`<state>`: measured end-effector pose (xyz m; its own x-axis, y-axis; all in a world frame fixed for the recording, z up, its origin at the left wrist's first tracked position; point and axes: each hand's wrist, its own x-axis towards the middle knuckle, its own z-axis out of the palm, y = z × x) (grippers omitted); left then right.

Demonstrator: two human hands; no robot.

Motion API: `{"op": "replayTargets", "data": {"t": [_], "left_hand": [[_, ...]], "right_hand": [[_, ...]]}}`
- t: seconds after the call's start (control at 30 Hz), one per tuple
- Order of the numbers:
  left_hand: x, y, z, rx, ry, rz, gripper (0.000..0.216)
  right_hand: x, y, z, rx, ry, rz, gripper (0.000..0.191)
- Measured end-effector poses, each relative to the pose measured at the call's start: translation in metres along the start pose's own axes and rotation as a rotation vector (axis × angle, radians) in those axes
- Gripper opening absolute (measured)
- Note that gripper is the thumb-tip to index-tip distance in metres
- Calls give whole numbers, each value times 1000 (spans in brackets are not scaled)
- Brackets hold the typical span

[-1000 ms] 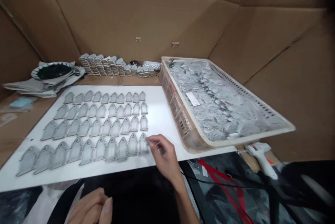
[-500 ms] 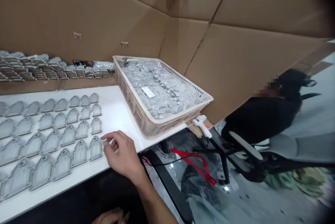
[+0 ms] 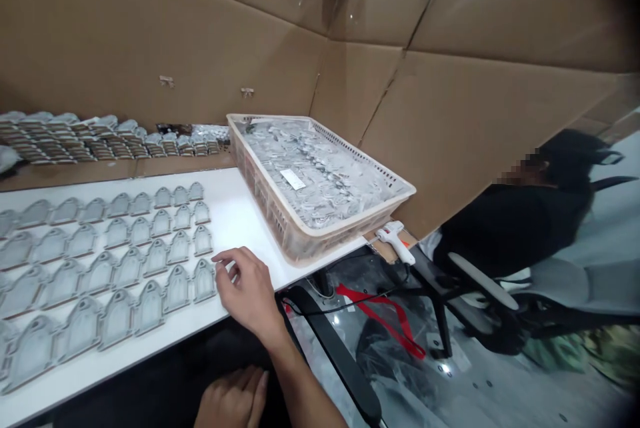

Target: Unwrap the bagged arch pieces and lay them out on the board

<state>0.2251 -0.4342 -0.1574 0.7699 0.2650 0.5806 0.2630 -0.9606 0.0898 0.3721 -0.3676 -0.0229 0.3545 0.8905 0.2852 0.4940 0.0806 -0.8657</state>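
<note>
My right hand reaches over the front edge of the white table. Its fingers are bent, with a gap between thumb and forefinger, and hold nothing I can see. The fingertips are at the right edge of a grey arch-shaped piece, the last in the front row; whether they touch it I cannot tell. Several rows of such pieces, with brown edges and a small hole at the top, lie flat to the left. Low in the view, my left hand rests against dark clothing, fingers curled together, nothing visible in it.
A plastic crate of similar grey pieces, with a white label, stands at right. Stacked pieces line the cardboard wall. A glue gun lies beyond the crate, near a red strap. Another person sits at right.
My view has turned slightly left, so the scene sits further right. More of my left hand shows. My right hand stays beside the same end piece.
</note>
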Motion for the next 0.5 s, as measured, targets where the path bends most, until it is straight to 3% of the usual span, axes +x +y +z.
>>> {"op": "replayTargets", "data": {"t": [0.17,0.3,0.4,0.5], "left_hand": [[0,2,-10,-50,-189,-68,44],[-15,4,-11,-180,-484,-253,23],[-22,0,-3,-235,-693,-365,29],[-28,-5,7,-267,-778,-347,36]], "right_hand": [[-4,6,-2,54,-34,6,22],[-2,16,-6,49,-116,35,22],[8,24,-10,12,-202,77,27],[20,29,-13,-13,-293,96,35]]}}
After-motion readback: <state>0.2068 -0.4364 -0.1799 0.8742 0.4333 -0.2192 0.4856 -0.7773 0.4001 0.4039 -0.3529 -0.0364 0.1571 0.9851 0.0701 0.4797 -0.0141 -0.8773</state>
